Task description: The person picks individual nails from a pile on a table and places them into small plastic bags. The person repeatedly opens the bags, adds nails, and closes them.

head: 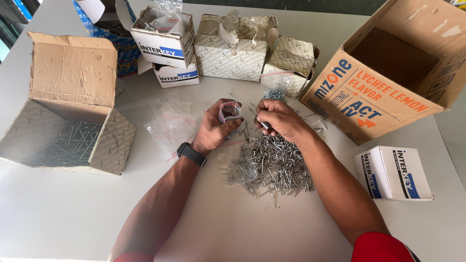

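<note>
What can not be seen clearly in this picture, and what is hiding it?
Head view only:
- Small clear bag: contents hidden by the left hand around it.
- Right hand: whatever its fingers pinch is covered by them.
- Large orange carton: cut off by the top and right edges.
- Pile of metal pins: too small to count.
</note>
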